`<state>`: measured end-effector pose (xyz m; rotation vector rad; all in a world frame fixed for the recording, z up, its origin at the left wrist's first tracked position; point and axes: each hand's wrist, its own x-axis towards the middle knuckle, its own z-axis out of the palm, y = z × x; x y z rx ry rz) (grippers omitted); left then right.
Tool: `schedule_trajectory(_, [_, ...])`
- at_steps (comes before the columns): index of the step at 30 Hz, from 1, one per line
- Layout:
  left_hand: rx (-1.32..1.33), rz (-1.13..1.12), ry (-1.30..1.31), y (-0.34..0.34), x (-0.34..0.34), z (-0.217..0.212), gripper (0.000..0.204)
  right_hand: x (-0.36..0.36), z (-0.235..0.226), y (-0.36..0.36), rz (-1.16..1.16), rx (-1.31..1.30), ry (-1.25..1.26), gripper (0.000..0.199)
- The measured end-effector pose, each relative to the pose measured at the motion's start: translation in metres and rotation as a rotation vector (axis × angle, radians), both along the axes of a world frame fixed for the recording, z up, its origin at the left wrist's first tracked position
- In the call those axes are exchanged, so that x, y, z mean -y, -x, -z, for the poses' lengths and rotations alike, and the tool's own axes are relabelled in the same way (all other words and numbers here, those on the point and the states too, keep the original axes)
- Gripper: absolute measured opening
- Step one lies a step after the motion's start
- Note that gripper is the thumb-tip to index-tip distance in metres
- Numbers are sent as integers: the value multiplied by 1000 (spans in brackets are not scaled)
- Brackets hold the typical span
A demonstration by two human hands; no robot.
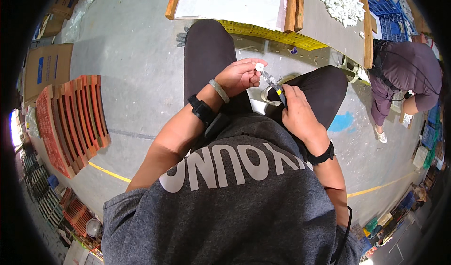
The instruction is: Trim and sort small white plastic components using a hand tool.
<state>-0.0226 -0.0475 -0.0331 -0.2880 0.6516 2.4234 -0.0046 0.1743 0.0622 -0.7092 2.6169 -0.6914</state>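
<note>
Over my lap, my left hand pinches a small round white plastic piece between thumb and fingertips, its other fingers curled. My right hand is wrapped round a hand tool with a black-and-yellow handle and a silvery front end. The front end touches or nearly touches the white piece, and which of these I cannot tell. My palm covers the rear of the handle, and the exact kind of tool does not show.
Ahead stands a wood-edged worktable, with a heap of white pieces on its right section. Beneath is a yellow crate. Another person sits at right, near blue crates. Red slatted stacks and a cardboard box stand left.
</note>
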Motion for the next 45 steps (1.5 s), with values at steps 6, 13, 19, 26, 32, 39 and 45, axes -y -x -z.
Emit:
schedule_trajectory(6, [28,-21,16,-5,0,5,20,5,-2,5,-30,-112,-67,50])
schedule_trajectory(13, [30,-11,19,-3,-1,2,20,3,-1,7,-57,-165,-93,51])
schedule_trajectory(19, [20,1,-4,-4,-1,-5,20,2,5,14,-102,-212,-85,49])
schedule_trajectory(26, [55,17,46,-3,-2,-8,21,0,12,18,-82,-149,-47,39])
schedule_trajectory(32, [74,5,37,-3,-1,-3,23,2,9,12,7,-14,4,36])
schedule_trajectory(39, [49,-12,-19,-1,2,-5,25,-5,9,9,6,9,56,49])
schedule_trajectory(45, [17,-8,-37,0,2,-4,25,-5,7,7,18,0,24,50])
